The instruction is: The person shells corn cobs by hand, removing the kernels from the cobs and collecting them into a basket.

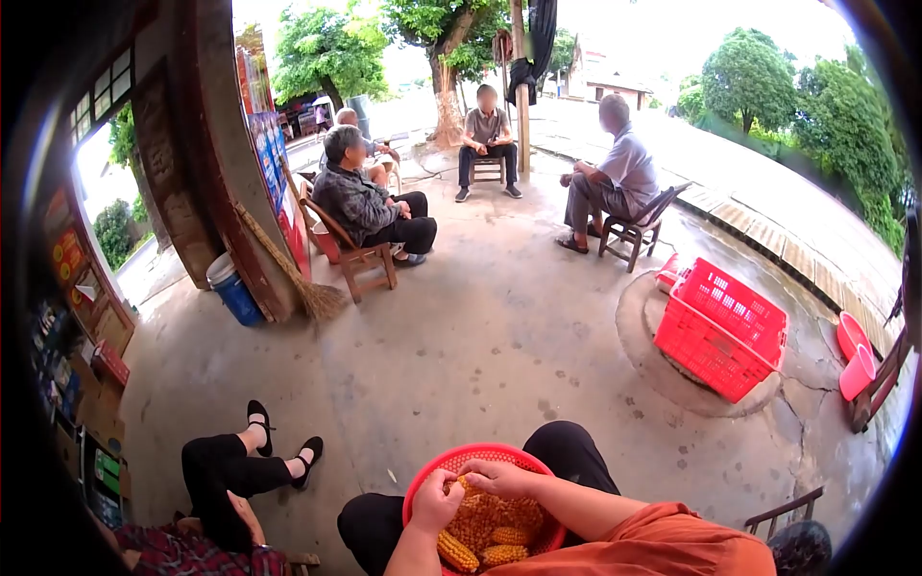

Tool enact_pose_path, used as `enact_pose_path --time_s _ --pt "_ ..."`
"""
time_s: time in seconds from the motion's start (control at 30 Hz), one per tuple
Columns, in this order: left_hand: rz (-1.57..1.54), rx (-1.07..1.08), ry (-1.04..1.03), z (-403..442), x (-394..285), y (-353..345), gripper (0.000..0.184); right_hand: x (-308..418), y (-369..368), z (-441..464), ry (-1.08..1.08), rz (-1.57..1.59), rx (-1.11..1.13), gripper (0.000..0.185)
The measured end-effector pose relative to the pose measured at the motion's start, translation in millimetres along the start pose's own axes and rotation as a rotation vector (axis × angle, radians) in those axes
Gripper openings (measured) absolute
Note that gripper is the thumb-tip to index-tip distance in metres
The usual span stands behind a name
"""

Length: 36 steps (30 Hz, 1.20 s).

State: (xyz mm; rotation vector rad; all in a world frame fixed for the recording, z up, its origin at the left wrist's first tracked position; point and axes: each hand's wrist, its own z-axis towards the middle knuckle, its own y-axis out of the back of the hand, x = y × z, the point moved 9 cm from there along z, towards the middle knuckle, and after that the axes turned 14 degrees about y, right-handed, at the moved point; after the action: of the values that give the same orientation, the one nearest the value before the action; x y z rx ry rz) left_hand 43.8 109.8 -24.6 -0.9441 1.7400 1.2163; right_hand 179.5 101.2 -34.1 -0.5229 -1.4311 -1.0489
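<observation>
A red plastic basket (pixel 420 477) rests between my knees, holding loose yellow corn kernels (pixel 471 526) and several corn cobs (pixel 457 552). Over its far left side, my left hand (pixel 436 501) is closed around a corn cob (pixel 465 483), mostly hidden by my fingers. My right hand (pixel 501 479) meets it from the right, its fingers bent onto the same cob. Both hands touch or nearly touch each other at the fingertips.
Red crates (pixel 722 331) stand on a round concrete slab at right, with pink basins (pixel 858 372) beyond. A seated person's legs (pixel 226 470) are close on my left. Several people sit on chairs farther off. A broom (pixel 312 293) and blue bucket (pixel 233 291) lean near the doorway.
</observation>
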Motion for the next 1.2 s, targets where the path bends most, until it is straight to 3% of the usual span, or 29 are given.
enact_pose_path --time_s 0.1,0.17,0.3,0.37,0.47,0.6,0.67,0.77,0.9,0.97,1.07,1.13,1.2 --pt "0.076 -0.021 -0.027 -1 -3 0 0.021 11 0 0 0.005 0.000 0.006 0.036" --pt "0.156 -0.139 -0.158 -1 -8 6 0.019 14 -1 0 0.016 0.001 0.011 0.036" --pt "0.067 -0.102 -0.213 -2 -16 7 0.019 15 5 0 -0.023 -0.006 -0.020 0.035" --pt "-0.067 0.005 -0.092 0 -8 3 0.022 12 8 -1 -0.038 -0.022 -0.034 0.034" --pt "0.002 0.057 -0.013 -3 -6 -7 0.027 7 10 1 0.003 -0.069 -0.054 0.034" --pt "0.039 0.084 -0.043 -3 -3 -10 0.030 4 7 2 -0.065 -0.034 0.014 0.035" --pt "-0.045 0.188 0.061 -6 -3 -14 0.029 1 6 1 -0.079 -0.044 0.038 0.034" --pt "-0.130 0.274 0.057 1 11 -19 0.029 1 4 0 -0.094 -0.048 0.069 0.037" --pt "-0.134 0.284 0.047 0 4 -17 0.025 15 10 -4 -0.030 -0.047 0.048 0.040" --pt "-0.336 0.304 0.093 -4 -3 -15 0.022 11 6 -10 -0.060 -0.009 0.034 0.041" --pt "-0.277 0.286 0.080 -6 -2 -12 0.020 22 12 -9 0.104 -0.010 -0.045 0.041" --pt "-0.314 0.301 0.108 -6 -4 -12 0.020 22 5 -18 -0.159 0.232 -0.009 0.041" --pt "-0.324 0.293 0.133 -10 -10 -11 0.021 16 3 -20 -0.148 0.312 -0.065 0.039"
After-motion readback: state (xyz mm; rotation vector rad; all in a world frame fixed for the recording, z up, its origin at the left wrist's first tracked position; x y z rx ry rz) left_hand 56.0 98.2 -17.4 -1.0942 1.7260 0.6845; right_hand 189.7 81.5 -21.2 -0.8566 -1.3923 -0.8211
